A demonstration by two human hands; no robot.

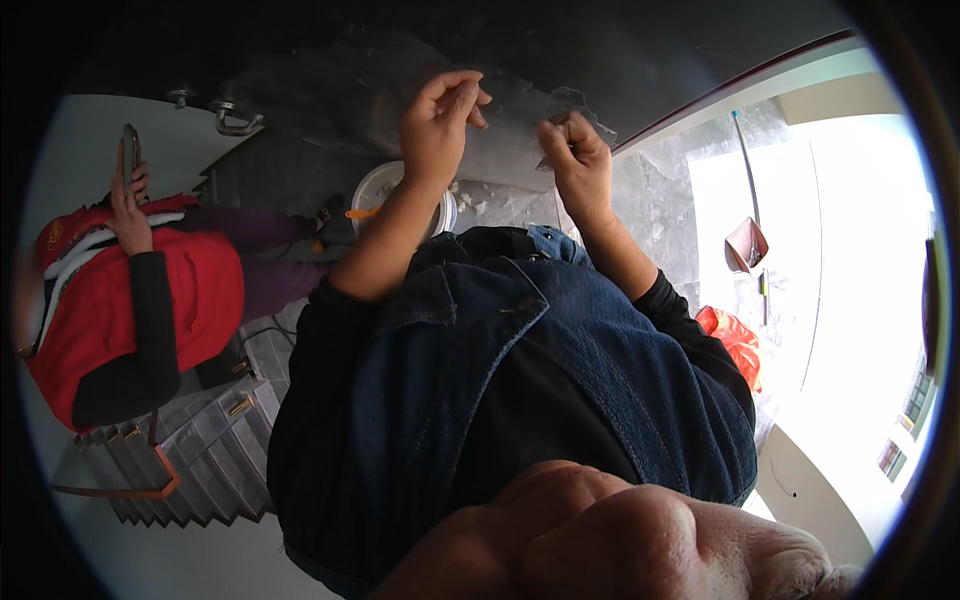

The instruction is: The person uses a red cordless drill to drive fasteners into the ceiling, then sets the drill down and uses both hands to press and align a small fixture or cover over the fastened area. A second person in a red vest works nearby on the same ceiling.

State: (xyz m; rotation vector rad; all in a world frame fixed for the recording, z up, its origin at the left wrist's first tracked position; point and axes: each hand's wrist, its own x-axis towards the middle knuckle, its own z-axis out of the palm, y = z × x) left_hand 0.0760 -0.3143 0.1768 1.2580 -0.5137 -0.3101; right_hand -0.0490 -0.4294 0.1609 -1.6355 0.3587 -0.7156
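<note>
A dark, smooth panel stretches across the top, with a thin, dull film on it that has a ragged, torn edge. My left hand is raised close to the panel, its fingers curled in toward the thumb; whatever may lie between them is too small to tell. To its right, my right hand is closed in a pinch at the ragged edge of the film. A dark scrap shows beside its fingertips, and the exact grip is hidden by the fingers.
Below my left forearm stands a white bucket with an orange-handled tool. Pale scraps litter the floor. A metal lever handle juts out left. A person in a red vest holds a phone. Right: a dustpan, a red bag.
</note>
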